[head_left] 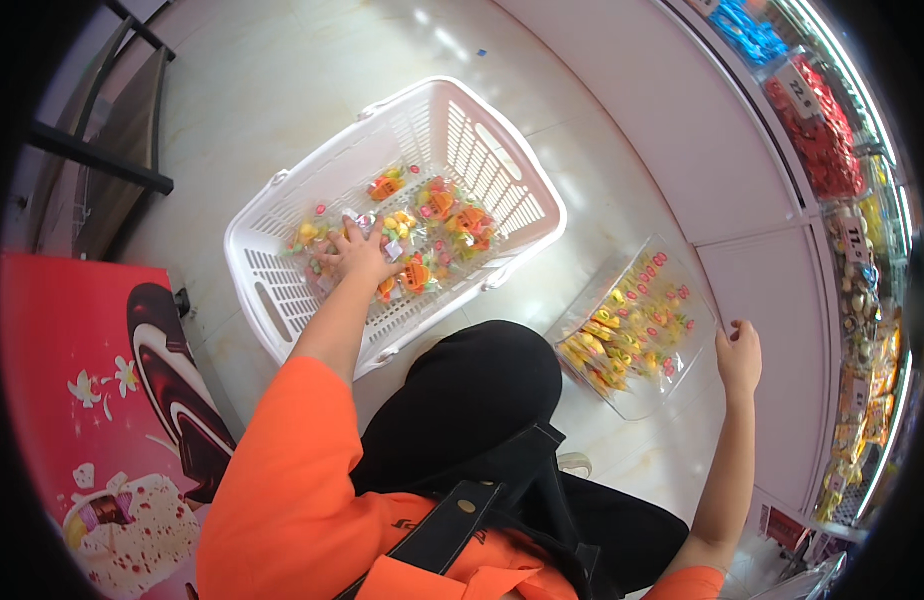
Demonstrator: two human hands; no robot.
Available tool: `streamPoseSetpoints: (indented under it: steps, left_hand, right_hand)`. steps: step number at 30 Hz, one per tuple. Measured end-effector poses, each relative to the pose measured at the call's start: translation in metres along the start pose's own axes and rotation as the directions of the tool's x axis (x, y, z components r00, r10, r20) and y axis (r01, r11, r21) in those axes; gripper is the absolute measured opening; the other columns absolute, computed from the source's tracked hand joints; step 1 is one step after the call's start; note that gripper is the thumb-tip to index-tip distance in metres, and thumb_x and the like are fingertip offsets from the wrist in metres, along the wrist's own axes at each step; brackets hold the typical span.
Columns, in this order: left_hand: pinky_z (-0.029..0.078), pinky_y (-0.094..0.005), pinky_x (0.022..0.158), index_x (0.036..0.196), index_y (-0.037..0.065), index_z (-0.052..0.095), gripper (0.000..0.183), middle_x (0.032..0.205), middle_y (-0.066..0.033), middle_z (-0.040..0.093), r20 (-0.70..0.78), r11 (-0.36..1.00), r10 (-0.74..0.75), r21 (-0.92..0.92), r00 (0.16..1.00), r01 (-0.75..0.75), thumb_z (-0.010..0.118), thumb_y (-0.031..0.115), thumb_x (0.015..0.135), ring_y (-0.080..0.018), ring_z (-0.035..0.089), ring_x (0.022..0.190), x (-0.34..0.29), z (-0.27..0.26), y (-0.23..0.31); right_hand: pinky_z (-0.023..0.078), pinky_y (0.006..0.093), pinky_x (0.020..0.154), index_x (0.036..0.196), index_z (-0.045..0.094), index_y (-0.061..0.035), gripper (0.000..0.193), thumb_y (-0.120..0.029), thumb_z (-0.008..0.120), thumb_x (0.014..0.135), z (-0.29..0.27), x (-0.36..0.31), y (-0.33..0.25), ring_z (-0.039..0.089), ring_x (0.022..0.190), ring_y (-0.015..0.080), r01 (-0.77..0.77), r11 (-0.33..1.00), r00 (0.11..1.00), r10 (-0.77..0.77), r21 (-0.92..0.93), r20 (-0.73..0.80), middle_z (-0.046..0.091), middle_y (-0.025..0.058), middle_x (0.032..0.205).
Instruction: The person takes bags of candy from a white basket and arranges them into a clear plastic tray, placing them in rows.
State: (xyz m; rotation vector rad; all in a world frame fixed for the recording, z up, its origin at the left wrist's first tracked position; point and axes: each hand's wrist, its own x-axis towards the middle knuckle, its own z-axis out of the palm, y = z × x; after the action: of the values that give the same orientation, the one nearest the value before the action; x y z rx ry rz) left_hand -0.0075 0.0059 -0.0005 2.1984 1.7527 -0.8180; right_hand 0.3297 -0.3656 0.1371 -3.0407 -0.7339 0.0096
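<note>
My left hand (360, 258) reaches down into a white plastic basket (247, 240) on the floor. Its fingers are spread over small clear packets of colourful sweets (397, 228). More packets with orange labels (469, 220) lie beside it on the basket's bottom. To the right, a clear plastic bin (637, 395) stands tilted on the floor, holding yellow-wrapped sweets (602, 350) in clear packets with pink marks. At the bin's right edge my right hand (739, 358) is closed, its fingertips pinching the rim; part of that grip is hard to see.
White cabinets (752, 290) run along the right, with lit bins of wrapped sweets (817, 125) above. On the left stand a red freezer-like box (77, 350) with ice cream pictures and a dark-framed rack (102, 160). My bent knee (482, 375) is between basket and bin.
</note>
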Motion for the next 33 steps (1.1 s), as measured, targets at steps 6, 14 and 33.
streamPoseSetpoints:
  steps: [6, 14, 33]
  left_hand:
    - [0.025, -0.0559, 0.096, 0.135, 0.027, 0.029, 0.077, 0.137, -0.0115, 0.025, -0.199, 0.985, 0.172, 0.017, 0.965, -0.173, 0.063, 0.048, 0.068, -0.0416, 0.026, 0.122, 0.037, 0.064, -0.018]
    - [0.035, -0.0535, 0.089, 0.133, 0.023, 0.035, 0.060, 0.140, -0.0143, 0.025, -0.313, 0.978, 0.194, 0.130, 0.930, -0.161, 0.055, 0.038, 0.078, -0.0418, 0.035, 0.117, 0.015, 0.075, -0.038]
    - [0.052, -0.0449, 0.076, 0.129, -0.002, 0.029, 0.050, 0.123, -0.0273, 0.043, -0.204, -0.236, 0.962, -0.957, 0.182, 0.171, 0.042, 0.001, 0.080, -0.0426, 0.051, 0.105, -0.150, -0.148, 0.073]
  right_hand:
    - [0.045, 0.0333, 0.069, 0.096, 0.056, -0.0045, 0.028, -0.017, 0.064, 0.072, -0.054, -0.067, -0.045, 0.055, 0.077, 0.0233, 0.207, 0.956, 0.978, -0.210, 0.207, -0.004, 0.058, 0.0085, 0.089]
    - [0.041, 0.0378, 0.070, 0.097, 0.055, -0.0041, 0.035, -0.015, 0.069, 0.067, -0.093, -0.125, -0.080, 0.054, 0.078, 0.0273, 0.596, 0.795, 0.803, -0.588, 0.113, -0.094, 0.059, 0.0091, 0.090]
    - [0.045, 0.0329, 0.082, 0.122, 0.044, -0.0023, 0.050, -0.019, 0.063, 0.079, -0.085, -0.100, -0.048, 0.055, 0.095, 0.0194, -0.058, 0.208, 0.910, -0.391, 0.977, 0.137, 0.053, 0.0106, 0.113]
